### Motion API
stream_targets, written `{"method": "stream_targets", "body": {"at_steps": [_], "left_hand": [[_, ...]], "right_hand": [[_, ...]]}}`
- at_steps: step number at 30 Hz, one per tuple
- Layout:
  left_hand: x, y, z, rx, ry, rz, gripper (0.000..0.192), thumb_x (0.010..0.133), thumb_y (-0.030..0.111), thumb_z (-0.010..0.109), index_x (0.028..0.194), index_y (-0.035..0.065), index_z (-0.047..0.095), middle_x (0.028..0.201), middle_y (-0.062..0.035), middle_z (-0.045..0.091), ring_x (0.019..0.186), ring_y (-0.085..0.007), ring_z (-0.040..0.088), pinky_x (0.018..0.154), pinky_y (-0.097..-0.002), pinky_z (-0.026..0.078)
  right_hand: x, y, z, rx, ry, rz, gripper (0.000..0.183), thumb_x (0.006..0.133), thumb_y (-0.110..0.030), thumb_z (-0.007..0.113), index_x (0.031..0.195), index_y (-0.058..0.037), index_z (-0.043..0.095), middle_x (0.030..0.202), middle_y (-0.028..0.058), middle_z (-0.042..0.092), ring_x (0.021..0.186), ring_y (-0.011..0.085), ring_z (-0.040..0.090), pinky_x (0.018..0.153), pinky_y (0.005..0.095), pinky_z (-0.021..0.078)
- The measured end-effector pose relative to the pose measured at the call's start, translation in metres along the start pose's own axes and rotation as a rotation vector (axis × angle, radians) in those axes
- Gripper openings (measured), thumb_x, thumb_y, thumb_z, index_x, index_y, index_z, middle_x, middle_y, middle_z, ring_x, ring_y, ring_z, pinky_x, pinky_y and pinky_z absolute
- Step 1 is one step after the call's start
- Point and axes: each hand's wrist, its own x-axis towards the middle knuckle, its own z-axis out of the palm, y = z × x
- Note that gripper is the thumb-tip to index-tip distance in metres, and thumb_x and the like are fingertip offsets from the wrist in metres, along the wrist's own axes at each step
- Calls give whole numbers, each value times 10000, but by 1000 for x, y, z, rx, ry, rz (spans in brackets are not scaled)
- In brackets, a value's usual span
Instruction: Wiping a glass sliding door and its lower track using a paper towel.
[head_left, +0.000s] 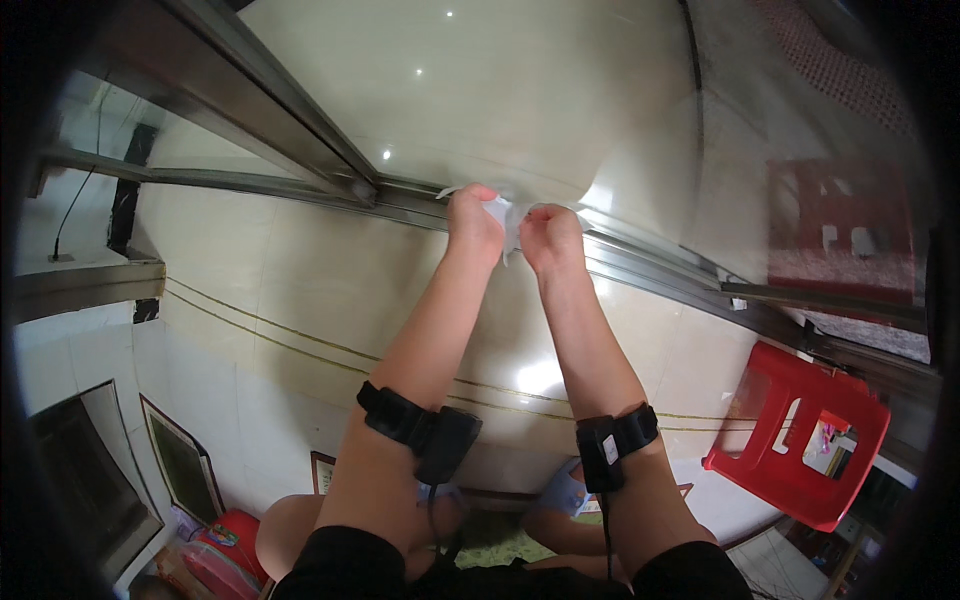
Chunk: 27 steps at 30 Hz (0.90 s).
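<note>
A thin white sheet, a tissue or wipe (512, 216), is bunched over the metal sliding-door track (645, 264) in front of me. My left hand (475, 223) grips its left part, and a loose corner sticks out past the thumb. The right part is in my right hand (552, 234), with curled fingers and some of the sheet showing behind the knuckles. A short strip hangs down between the two hands, which are close together but apart. My fingertips are partly hidden by the hands themselves.
A metal door frame (300, 105) rises at the left. On the right, a red plastic stool (756, 431) stands near the glass door panel (742, 165). Glossy tiles (337, 270) lie on both sides of the track. Straps with black boxes (448, 444) and cables sit on both forearms.
</note>
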Motion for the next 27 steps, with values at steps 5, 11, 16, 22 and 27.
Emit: {"method": "stream_targets", "body": {"at_steps": [5, 11, 16, 22, 27], "left_hand": [[28, 43, -31, 68, 34, 141, 132, 648, 58, 430, 775, 22, 430, 815, -86, 462, 819, -268, 487, 807, -378, 403], [36, 85, -58, 909, 110, 605, 53, 668, 46, 462, 666, 26, 414, 725, -45, 428, 692, -200, 454, 662, -315, 410], [28, 108, -48, 215, 22, 288, 56, 680, 33, 440, 638, 30, 404, 724, -37, 421, 720, -182, 470, 632, -298, 402], [10, 66, -24, 224, 15, 165, 59, 676, 37, 431, 628, 51, 398, 703, -46, 440, 690, -194, 476, 609, -300, 399], [20, -3, -29, 242, -88, -11, 99, 654, 74, 436, 740, 40, 471, 789, -90, 509, 774, -233, 509, 741, -353, 422]], "right_hand": [[7, 49, 32, 67, -46, 132, 75, 684, 58, 404, 637, 1, 394, 749, 123, 424, 721, 259, 426, 756, 356, 380], [19, 95, 70, 141, -152, 259, 88, 673, 74, 404, 645, -7, 382, 733, 112, 400, 668, 230, 420, 602, 337, 396], [3, 103, 84, 335, -124, 315, 117, 674, 93, 400, 620, -7, 373, 716, 91, 383, 659, 211, 392, 607, 319, 392], [22, 69, 35, 226, -85, 216, 98, 691, 82, 408, 631, 7, 426, 750, 115, 425, 726, 227, 412, 690, 313, 402], [-10, 4, 5, 101, -111, 187, 94, 676, 50, 414, 613, -2, 460, 724, 140, 483, 721, 266, 470, 707, 346, 447]]}}
